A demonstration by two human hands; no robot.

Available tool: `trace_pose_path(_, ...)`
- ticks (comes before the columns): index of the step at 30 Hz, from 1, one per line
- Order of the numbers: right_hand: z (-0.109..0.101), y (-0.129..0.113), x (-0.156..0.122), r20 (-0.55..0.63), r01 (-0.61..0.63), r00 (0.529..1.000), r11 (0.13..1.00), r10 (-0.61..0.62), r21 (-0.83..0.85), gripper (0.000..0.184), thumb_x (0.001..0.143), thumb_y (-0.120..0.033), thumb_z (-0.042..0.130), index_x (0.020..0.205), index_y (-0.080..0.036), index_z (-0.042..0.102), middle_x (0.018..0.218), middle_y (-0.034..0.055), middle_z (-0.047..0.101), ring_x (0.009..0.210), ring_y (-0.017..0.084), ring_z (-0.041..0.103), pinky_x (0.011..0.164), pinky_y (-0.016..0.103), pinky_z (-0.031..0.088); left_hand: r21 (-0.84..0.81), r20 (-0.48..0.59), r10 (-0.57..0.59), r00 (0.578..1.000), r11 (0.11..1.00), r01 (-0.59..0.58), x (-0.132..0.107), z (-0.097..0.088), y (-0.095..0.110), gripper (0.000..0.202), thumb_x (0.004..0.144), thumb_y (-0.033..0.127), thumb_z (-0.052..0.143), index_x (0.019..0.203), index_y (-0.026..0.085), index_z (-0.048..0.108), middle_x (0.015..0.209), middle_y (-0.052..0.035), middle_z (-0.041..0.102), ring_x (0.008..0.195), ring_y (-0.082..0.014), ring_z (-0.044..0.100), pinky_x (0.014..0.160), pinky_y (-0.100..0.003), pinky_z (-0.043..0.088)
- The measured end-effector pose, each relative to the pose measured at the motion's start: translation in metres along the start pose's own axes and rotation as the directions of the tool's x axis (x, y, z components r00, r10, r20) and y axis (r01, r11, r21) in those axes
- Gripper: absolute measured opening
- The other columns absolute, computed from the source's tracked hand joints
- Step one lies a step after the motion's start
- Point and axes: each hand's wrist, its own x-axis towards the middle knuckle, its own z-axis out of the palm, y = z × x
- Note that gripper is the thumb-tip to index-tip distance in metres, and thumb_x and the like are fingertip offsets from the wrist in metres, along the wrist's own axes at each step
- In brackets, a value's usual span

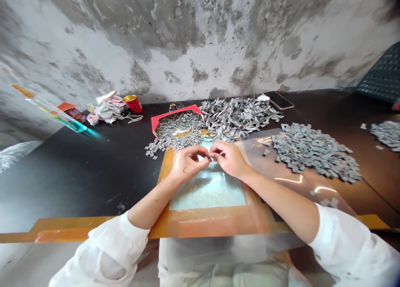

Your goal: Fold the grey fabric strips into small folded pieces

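A broad, black-topped table (78,170) carries everything, with a pale blue, rectangular panel (206,195) edged in amber tape directly below the hands. Right of it, a clear, glossy plastic sheet (254,155) bears a wide heap of short, flat, grey pieces (314,151), near the right forearm and apart from the fingers. Beyond the hands sprawls a tangled mound of longer, curling, light-grey strips (236,117). Just left of that mound stands a shallow box with a red border (176,112); small, squarish, grey pieces with darker marks (178,131) fill it and spill out of its near side, just past the left hand (187,164).

Both bare hands meet above the panel's far part, the left and the right hand (230,158) touching at the fingertips. On each, thumb and index finger come together in a narrow pinch. Between the meeting tips sits a tiny, dark piece (210,158), smallest of all, mostly covered by the fingers; its shape and exact material are too small to tell.
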Motion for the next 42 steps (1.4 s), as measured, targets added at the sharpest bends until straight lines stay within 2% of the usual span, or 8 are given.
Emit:
trace_pose_path(5, -0.01, -0.002, 0.0, 0.044, 0.019, 0.999, 0.95, -0.005, -0.311, 0.011, 0.086, -0.018, 0.055, 0.076, -0.02, 0.059, 0.075, 0.002, 0.058, 0.067, 0.014, 0.052, 0.061, 0.026, 0.035, 0.024, 0.077, 0.068, 0.995, 0.997, -0.07, 0.007, -0.002, -0.016, 0.019, 0.077, 0.03, 0.065, 0.093, 0.02, 0.068, 0.079, -0.0022, 0.07, 0.063, -0.0134, 0.056, 0.06, -0.025, 0.041)
trace_pose_path(8, -0.027, -0.002, 0.0, -0.076, -0.146, 0.989, 0.725, 0.128, -0.673, 0.008, 0.084, -0.018, 0.056, 0.08, -0.018, 0.063, 0.08, 0.0083, 0.061, 0.072, 0.02, 0.053, 0.059, 0.029, 0.03, 0.257, -0.039, 0.186, 0.982, 0.951, -0.17, 0.016, -0.015, -0.027, 0.026, 0.08, 0.036, 0.066, 0.102, 0.024, 0.069, 0.081, -0.0025, 0.067, 0.076, -0.0179, 0.056, 0.075, -0.031, 0.042)
trace_pose_path(11, -0.046, -0.002, 0.001, -0.207, -0.287, 0.954, 0.465, 0.217, -0.837, 0.009, 0.082, -0.017, 0.059, 0.085, -0.012, 0.066, 0.089, 0.0169, 0.063, 0.085, 0.028, 0.054, 0.065, 0.033, 0.031, 0.49, -0.129, 0.261, 0.957, 0.856, -0.167, 0.026, -0.036, -0.037, 0.02, 0.083, 0.035, 0.061, 0.096, 0.022, 0.07, 0.082, -0.0034, 0.063, 0.081, -0.0205, 0.055, 0.086, -0.037, 0.039)
trace_pose_path(13, -0.051, -0.002, 0.002, -0.188, -0.251, 0.964, 0.415, 0.188, -0.874, 0.014, 0.086, -0.019, 0.056, 0.09, -0.013, 0.068, 0.092, 0.0163, 0.063, 0.089, 0.028, 0.053, 0.07, 0.035, 0.032, 0.604, -0.138, 0.26, 0.956, 0.787, -0.127, 0.03, -0.048, -0.045, 0.023, 0.082, 0.035, 0.061, 0.099, 0.024, 0.071, 0.088, -0.0049, 0.061, 0.087, -0.0234, 0.053, 0.088, -0.039, 0.039)
trace_pose_path(20, -0.026, 0.008, 0.002, 0.19, 0.05, 0.971, 0.657, 0.144, -0.752, 0.017, 0.085, -0.037, 0.065, 0.094, -0.024, 0.073, 0.09, 0.0049, 0.068, 0.086, 0.021, 0.053, 0.072, 0.031, 0.033, 0.666, -0.036, 0.284, 0.958, 0.722, -0.189, 0.039, -0.051, -0.065, 0.037, 0.081, 0.046, 0.064, 0.112, 0.029, 0.07, 0.095, -0.0058, 0.057, 0.09, -0.0239, 0.05, 0.089, -0.04, 0.041)
trace_pose_path(27, -0.02, 0.016, 0.004, 0.144, -0.006, 0.981, 0.754, 0.132, -0.657, 0.01, 0.079, -0.032, 0.073, 0.077, -0.023, 0.069, 0.084, -0.0005, 0.07, 0.081, 0.018, 0.057, 0.067, 0.028, 0.031, 0.656, 0.047, 0.341, 0.939, 0.698, -0.287, 0.047, -0.042, -0.068, 0.024, 0.084, 0.045, 0.062, 0.095, 0.03, 0.076, 0.09, -0.0058, 0.06, 0.087, -0.0232, 0.051, 0.082, -0.037, 0.041)
trace_pose_path(33, -0.017, 0.005, 0.002, 0.052, -0.091, 0.988, 0.818, 0.146, -0.568, 0.009, 0.088, -0.032, 0.062, 0.092, -0.027, 0.068, 0.079, -0.0024, 0.071, 0.069, 0.015, 0.061, 0.058, 0.025, 0.029, 0.63, 0.089, 0.377, 0.922, 0.695, -0.345, 0.045, -0.04, -0.067, 0.022, 0.09, 0.036, 0.054, 0.093, 0.024, 0.073, 0.091, -0.0052, 0.068, 0.088, -0.023, 0.057, 0.083, -0.036, 0.042)
trace_pose_path(42, -0.006, 0.013, -0.003, 0.079, -0.002, 0.996, 0.919, 0.036, -0.395, 0.018, 0.09, -0.029, 0.058, 0.095, -0.028, 0.075, 0.095, 0.0008, 0.072, 0.081, 0.015, 0.065, 0.066, 0.026, 0.041, 0.69, 0.092, 0.334, 0.938, 0.658, -0.302, 0.042, -0.037, -0.064, 0.03, 0.092, 0.042, 0.05, 0.103, 0.025, 0.072, 0.094, -0.0065, 0.07, 0.091, -0.0249, 0.059, 0.08, -0.036, 0.044)
